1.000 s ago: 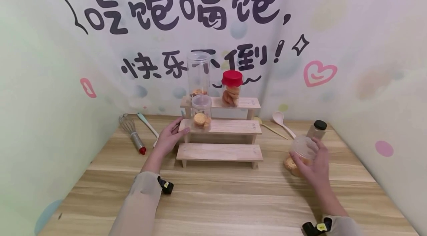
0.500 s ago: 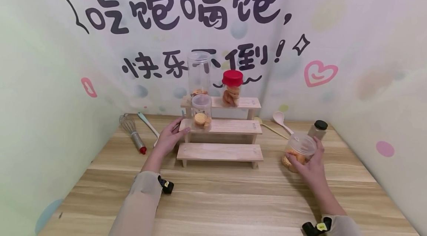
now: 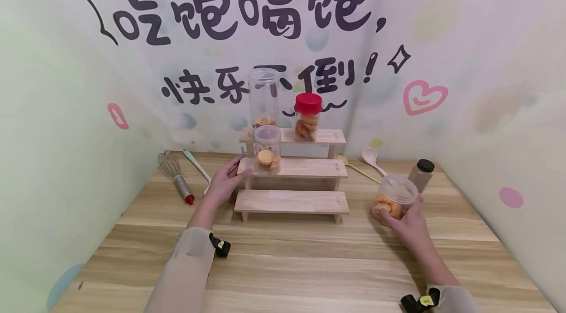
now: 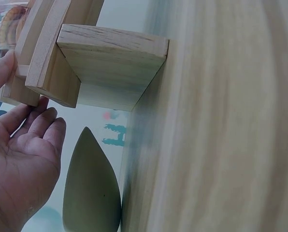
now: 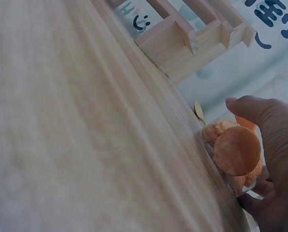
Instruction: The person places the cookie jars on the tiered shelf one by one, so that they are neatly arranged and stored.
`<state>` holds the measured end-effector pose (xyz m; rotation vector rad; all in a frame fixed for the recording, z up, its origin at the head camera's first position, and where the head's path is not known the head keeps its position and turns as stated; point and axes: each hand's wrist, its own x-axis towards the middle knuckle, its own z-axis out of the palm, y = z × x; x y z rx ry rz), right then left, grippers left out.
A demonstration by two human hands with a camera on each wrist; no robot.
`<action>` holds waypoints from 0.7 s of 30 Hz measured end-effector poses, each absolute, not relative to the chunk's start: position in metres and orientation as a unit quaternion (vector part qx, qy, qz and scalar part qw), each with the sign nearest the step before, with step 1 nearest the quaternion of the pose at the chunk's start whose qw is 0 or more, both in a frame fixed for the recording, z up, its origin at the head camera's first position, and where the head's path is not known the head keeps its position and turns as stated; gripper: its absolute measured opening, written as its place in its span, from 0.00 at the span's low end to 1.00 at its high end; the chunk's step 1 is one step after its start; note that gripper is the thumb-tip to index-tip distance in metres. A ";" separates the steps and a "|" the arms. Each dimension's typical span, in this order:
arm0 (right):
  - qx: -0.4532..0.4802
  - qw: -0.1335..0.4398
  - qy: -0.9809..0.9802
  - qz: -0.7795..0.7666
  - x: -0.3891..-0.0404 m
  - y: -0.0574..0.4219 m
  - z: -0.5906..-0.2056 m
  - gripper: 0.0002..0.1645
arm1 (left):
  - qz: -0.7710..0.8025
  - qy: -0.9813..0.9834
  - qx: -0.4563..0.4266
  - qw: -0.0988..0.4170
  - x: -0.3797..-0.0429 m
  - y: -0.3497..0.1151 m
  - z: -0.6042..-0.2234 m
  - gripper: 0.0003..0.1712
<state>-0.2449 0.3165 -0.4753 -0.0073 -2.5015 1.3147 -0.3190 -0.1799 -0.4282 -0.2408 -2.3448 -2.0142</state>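
Note:
My right hand (image 3: 412, 227) grips a wide, clear jar (image 3: 398, 190) of cookies, its thumb across the near side. The jar looks upright close over the table at the right, with several round cookies (image 5: 237, 151) at its bottom in the right wrist view. My left hand (image 3: 223, 185) holds the left end of the middle step of a three-step wooden stand (image 3: 309, 168). Its thumb lies over the step's end, and the fingertips are at the other side in the left wrist view. A short clear jar (image 3: 267, 148) of cookies stands on that step beside the thumb.
On the top step are a tall clear jar (image 3: 264, 97) and a red-lidded cookie jar (image 3: 308, 116). A black-capped bottle (image 3: 422, 175) stands behind my right hand. A white spoon (image 3: 370, 157), yellow utensil (image 3: 360, 170), whisk (image 3: 177, 178) and blue-handled utensil (image 3: 194, 163) lie around the stand.
The cookie jar in my right hand has gone from tilted to more upright and shifted slightly left, with the hand around its lower side. My left hand stays on the stand.

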 end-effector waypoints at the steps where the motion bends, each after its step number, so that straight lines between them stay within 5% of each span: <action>1: -0.002 0.155 -0.877 0.454 -0.245 0.317 -0.476 0.69 | -0.649 -0.756 -0.077 0.021 -0.319 -0.180 -0.428 0.46; 21: 0.052 0.138 -0.896 0.419 -0.247 0.318 -0.484 0.65 | -0.646 -0.760 -0.069 0.018 -0.319 -0.180 -0.427 0.46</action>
